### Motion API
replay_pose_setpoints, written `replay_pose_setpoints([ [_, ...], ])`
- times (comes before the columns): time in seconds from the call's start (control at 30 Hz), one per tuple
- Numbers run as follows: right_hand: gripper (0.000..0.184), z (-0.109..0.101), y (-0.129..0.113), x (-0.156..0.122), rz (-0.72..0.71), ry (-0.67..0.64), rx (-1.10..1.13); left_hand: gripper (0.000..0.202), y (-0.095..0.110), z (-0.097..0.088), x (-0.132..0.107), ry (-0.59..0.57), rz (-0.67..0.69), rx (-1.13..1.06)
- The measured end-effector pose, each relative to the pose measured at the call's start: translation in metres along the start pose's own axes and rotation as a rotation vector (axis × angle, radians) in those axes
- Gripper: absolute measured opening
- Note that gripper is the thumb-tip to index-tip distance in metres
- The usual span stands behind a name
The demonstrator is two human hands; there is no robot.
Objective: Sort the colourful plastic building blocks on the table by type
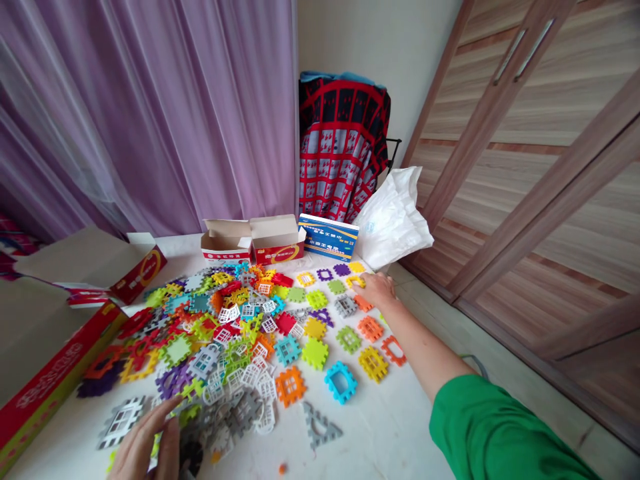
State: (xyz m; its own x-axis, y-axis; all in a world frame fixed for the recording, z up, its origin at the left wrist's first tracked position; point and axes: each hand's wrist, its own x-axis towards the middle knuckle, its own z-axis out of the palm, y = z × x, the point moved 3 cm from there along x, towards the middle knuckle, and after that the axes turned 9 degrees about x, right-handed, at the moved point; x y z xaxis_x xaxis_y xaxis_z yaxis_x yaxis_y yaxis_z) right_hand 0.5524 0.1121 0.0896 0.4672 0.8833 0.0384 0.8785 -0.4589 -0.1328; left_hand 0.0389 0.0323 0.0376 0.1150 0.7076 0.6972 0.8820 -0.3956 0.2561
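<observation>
The left hand [145,443] lies at the near edge of the heap of interlocking plastic tiles [215,347], its fingers loosely curved over grey tiles; whether it pinches one cannot be determined. A grey triangular tile [320,427] lies just right of the heap's near edge, apart from the other pieces. The heap occupies the left half of the desk [385,427]. Right of the heap, separated tiles lie spaced out in loose rows, including a blue frame tile [341,382] and an orange tile [290,385].

The right arm, in a green sleeve [500,433], extends across the desk beyond these rows. The right hand [377,290] is flat with fingers together, its fingertips [363,282] at a yellow tile [354,282]; a pinch cannot be confirmed.

Behind the heap stand two open red-and-white cardboard boxes [253,240] and a blue-and-white box [329,237]. A white plastic bag [393,220] lies behind and to the right of the heap. Further back hangs a red-and-navy patterned garment [340,150], with a purple curtain [150,100] to the left of the heap and wood-grain wardrobe doors [500,133] to the right
</observation>
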Motion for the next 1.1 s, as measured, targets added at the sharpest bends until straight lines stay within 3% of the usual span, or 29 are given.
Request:
replay_pose_setpoints([
  [0.2, 0.035, -0.004, -0.012, -0.009, -0.057, 0.023, 0.020, 0.023, 0.013, -0.005, 0.014, 0.021, -0.069, -0.032],
  [0.33, 0.031, -0.010, -0.042, -0.016, -0.195, 0.051, 0.053, 0.025, 0.010, 0.004, 0.022, -0.045, -0.208, -0.165],
  [0.53, 0.030, -0.006, -0.135, -0.041, -0.535, 0.019, 0.160, 0.040, -0.012, 0.023, 0.028, -0.131, -0.613, -0.482],
  [0.7, 0.043, 0.006, -0.234, -0.063, -0.768, -0.052, 0.310, 0.043, -0.021, 0.027, 0.026, -0.100, -0.697, -0.569],
  [0.83, 0.060, 0.013, -0.301, -0.062, -0.771, -0.107, 0.365, 0.045, -0.023, 0.029, 0.019, -0.072, -0.767, -0.654],
  [0.97, 0.060, 0.024, -0.343, -0.056, -0.752, -0.179, 0.311, 0.043, -0.023, 0.030, 0.017, -0.060, -0.793, -0.689],
  [1.1, 0.047, 0.035, -0.350, -0.061, -0.774, -0.244, 0.290, 0.039, -0.021, 0.031, 0.018, -0.042, -0.776, -0.676],
])
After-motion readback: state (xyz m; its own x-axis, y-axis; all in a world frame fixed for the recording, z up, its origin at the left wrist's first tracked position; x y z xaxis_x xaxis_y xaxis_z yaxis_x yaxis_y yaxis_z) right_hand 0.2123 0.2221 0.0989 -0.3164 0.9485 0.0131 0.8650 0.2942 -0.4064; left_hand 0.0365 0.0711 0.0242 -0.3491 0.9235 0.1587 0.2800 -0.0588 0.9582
